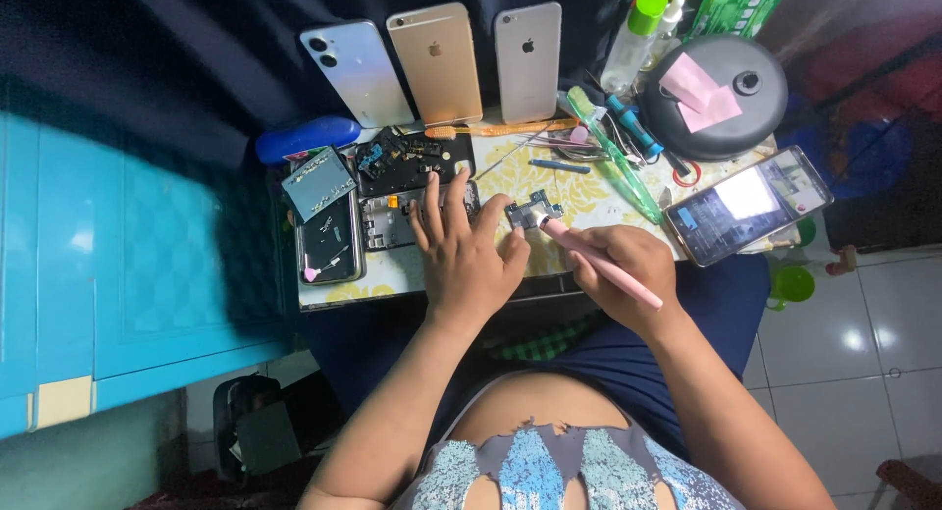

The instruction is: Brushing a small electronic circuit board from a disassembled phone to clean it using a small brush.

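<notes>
My left hand (pixel 463 247) lies flat on the small work table (pixel 412 286), fingers spread over an opened phone frame (pixel 388 223); its thumb and forefinger steady a small circuit board (pixel 530 212). My right hand (pixel 620 267) grips a pink pen-like tool (pixel 601 265), whose tip touches the board's right edge. A second opened phone body (pixel 330 243) with a small pink part on it lies to the left of my left hand.
Three phones (pixel 437 62) lean upright at the table's back. A lit phone (pixel 748 206) lies at right, near a round dark case (pixel 721 90), bottles (pixel 633 34) and several hand tools (pixel 613 137). A blue cabinet (pixel 128 265) stands at left.
</notes>
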